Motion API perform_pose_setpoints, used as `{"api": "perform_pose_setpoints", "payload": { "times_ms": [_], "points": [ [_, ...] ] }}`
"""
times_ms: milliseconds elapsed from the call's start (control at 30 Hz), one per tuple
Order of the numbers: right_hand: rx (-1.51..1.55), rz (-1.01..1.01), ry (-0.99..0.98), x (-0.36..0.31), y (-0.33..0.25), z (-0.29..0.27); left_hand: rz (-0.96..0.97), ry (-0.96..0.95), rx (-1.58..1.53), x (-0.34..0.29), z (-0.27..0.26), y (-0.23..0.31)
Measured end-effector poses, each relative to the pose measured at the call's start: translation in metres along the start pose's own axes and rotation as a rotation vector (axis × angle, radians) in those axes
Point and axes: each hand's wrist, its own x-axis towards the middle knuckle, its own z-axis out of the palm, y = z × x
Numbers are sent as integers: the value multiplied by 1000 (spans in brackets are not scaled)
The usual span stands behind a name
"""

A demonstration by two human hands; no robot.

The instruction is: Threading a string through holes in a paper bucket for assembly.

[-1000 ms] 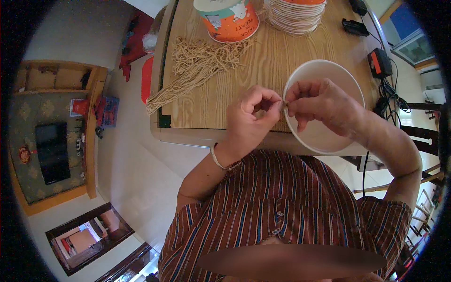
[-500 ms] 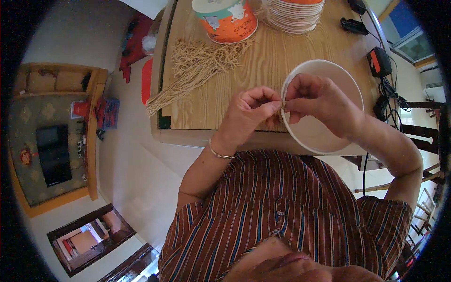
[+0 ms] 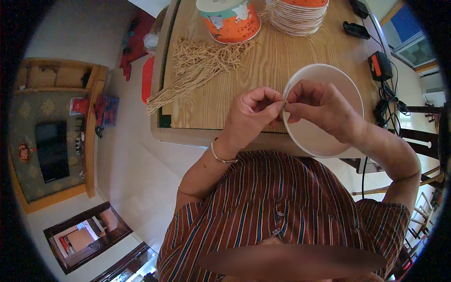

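Note:
A paper bucket [image 3: 354,94] with a white inside leans at the table's front edge, its round opening turned up toward me. At the left side of its rim both my hands meet, fingertips almost touching. My left hand [image 3: 249,115] pinches thumb against forefinger just outside the rim. Reaching across the opening, my right hand [image 3: 326,110] pinches at the same spot. Whatever lies between the fingertips is too small and covered to name. Left of my hands, a loose bundle of tan cords [image 3: 202,70] is spread over the wooden table [image 3: 263,66].
Behind the cords stands an orange and teal printed bucket [image 3: 235,26]. Stacked buckets [image 3: 298,19] with pale rims lie beside it. Along the right edge are a black and orange box [image 3: 379,66], tangled black cables [image 3: 389,98] and a black holder [image 3: 356,30]. Dark chairs [image 3: 413,143] stand beyond.
Both hands keep pinching at the bucket's rim, with only slight finger shifts. The whole view has tilted a little, so the table and bucket sit slightly lower in it.

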Motion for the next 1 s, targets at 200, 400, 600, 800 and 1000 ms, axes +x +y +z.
{"api": "perform_pose_setpoints", "payload": {
  "times_ms": [200, 400, 600, 800, 1000],
  "points": [
    [-163, -123, 72, -1, 5, 3, 66, 79, 102, -6, 7, 3],
    [-344, -139, 100, -3, -1, 5, 108, 103, 191, -8, 9, 0],
    [-107, -9, 2, 1, -2, -1, 94, 99, 83, -9, 12, 1],
    [74, 251, -100, 3, -18, -8, 96, 57, 125, -8, 8, -1],
    [217, 314, -81, 6, -16, -6, 556, 75, 597, -3, 4, -2]
  ]
}}
